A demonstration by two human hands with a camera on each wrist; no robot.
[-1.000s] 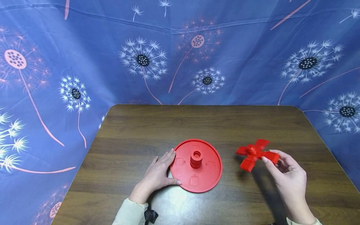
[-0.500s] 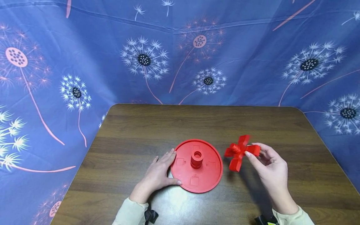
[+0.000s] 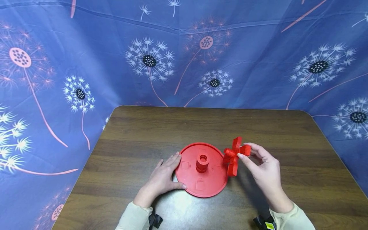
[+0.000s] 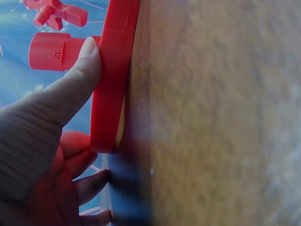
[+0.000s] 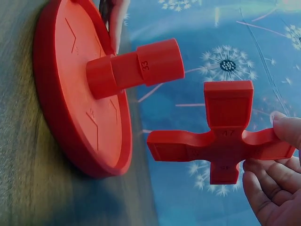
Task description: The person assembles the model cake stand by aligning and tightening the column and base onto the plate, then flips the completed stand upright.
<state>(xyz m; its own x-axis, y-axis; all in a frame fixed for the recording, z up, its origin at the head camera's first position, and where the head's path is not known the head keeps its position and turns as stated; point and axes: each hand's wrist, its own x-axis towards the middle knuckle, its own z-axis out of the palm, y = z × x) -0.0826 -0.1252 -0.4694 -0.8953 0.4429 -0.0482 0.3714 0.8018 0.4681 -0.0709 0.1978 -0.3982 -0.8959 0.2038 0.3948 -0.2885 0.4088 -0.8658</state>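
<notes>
A red round base [image 3: 201, 183] with a raised rim lies flat on the table, its hollow post [image 3: 202, 163] upright in the middle. At its left edge rests my left hand [image 3: 163, 177], thumb and fingers spread along the rim. In the left wrist view the thumb [image 4: 70, 92] presses near the rim. My right hand [image 3: 263, 166] pinches one arm of a red four-armed cross piece [image 5: 225, 143] between thumb and fingers. The cross piece is tilted above the table by the base's right edge, its round stub [image 3: 228, 152] towards the post. Both wrist views show numbers moulded on the red parts.
The brown wooden table [image 3: 138, 134] has rounded far corners. A blue cloth [image 3: 106, 48] with a dandelion print hangs behind it and at both sides. Dark straps [image 3: 155, 220] sit at the wrists.
My right hand has carried the cross piece leftward to the base's right edge, tipping it more upright. The left hand and the base have stayed in place.
</notes>
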